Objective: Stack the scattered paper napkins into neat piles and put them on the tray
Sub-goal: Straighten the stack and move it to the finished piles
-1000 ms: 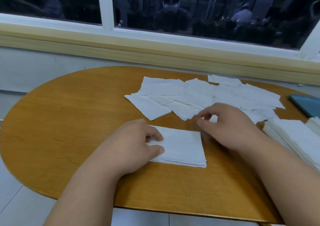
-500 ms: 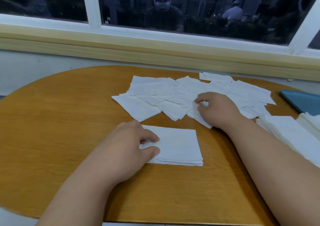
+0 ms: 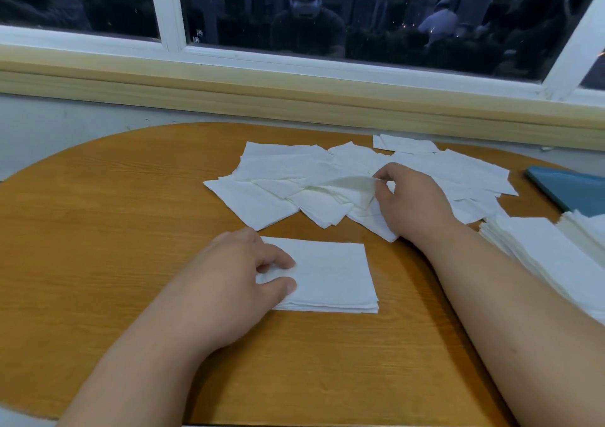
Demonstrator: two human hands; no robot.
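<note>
Left hand (image 3: 229, 282) is rested on the neat pile (image 3: 334, 276); a loose napkin (image 3: 352, 185) has just been pinched by the right hand (image 3: 412, 200) (next for stacking).

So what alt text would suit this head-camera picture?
A person's right hand pinches one napkin from the scattered napkins on a wooden table, while the left hand rests on a small neat pile. Bigger stacks and a blue tray lie at the right edge.

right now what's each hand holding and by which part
The right hand pinches a loose napkin by one edge. The left hand only presses down the left end of the small stack.
</note>
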